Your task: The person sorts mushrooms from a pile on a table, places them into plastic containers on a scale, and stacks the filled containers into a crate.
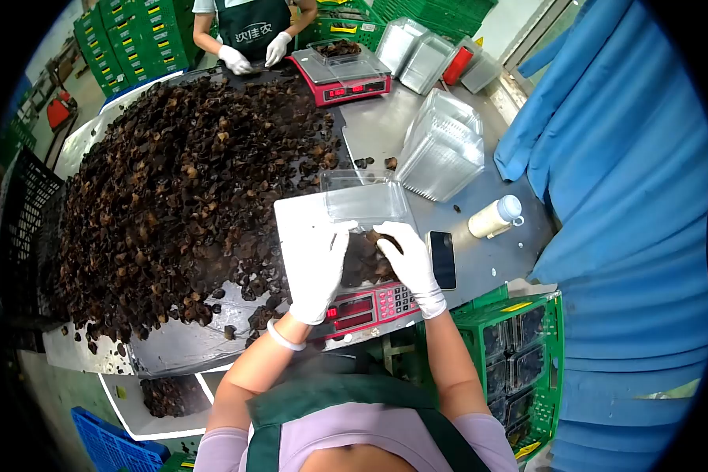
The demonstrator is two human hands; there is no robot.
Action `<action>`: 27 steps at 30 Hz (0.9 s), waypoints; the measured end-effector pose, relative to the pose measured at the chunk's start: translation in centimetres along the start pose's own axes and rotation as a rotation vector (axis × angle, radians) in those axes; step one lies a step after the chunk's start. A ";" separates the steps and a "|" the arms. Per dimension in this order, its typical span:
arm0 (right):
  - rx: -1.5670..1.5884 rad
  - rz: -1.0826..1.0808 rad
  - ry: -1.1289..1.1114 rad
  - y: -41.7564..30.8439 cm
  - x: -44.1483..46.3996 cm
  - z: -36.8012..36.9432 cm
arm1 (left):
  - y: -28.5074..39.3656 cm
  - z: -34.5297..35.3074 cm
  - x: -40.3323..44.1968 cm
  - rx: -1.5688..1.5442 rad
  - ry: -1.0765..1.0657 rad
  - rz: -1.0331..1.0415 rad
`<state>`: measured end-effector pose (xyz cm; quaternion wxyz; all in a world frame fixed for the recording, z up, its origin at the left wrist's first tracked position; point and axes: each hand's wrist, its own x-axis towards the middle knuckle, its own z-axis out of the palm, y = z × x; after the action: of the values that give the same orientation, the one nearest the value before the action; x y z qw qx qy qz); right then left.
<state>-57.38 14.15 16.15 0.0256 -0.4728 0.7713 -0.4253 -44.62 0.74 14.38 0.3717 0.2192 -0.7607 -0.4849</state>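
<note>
A clear plastic box [360,263] of dark wood ear mushrooms sits on the white plate [291,216] of a red digital scale [376,308]. Its clear lid [366,197] stands open on the far side. My left hand [322,267], in a white glove, closes along the box's left edge with fingertips near the far rim. From the right, my right hand [407,263], also gloved, grips the right edge, its fingers bent over the mushrooms. The left half of the scale's display is partly hidden by my left hand.
A big heap of wood ear mushrooms [181,173] covers the left of the table. Stacked clear boxes [442,149], a bottle [495,217] and a phone [441,259] are to the right. Filled boxes lie in a green crate [557,346]. A co-worker [252,31] stands opposite by another scale [346,86].
</note>
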 end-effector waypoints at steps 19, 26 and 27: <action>0.505 0.521 0.126 8.6 3.0 -3.6 | -2.0 -7.2 -7.8 -0.356 0.272 -0.454; 0.721 0.353 0.181 5.9 3.3 -2.0 | -2.5 -3.5 -8.0 -0.541 -0.344 -0.708; 0.700 0.321 0.145 4.6 2.0 -3.1 | -2.2 -3.5 -7.9 -0.648 -0.329 -0.753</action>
<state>-63.10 15.52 15.71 0.1970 -0.2774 0.6434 -0.6858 -36.97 3.24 10.55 0.0960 0.2721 -0.4884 -0.8235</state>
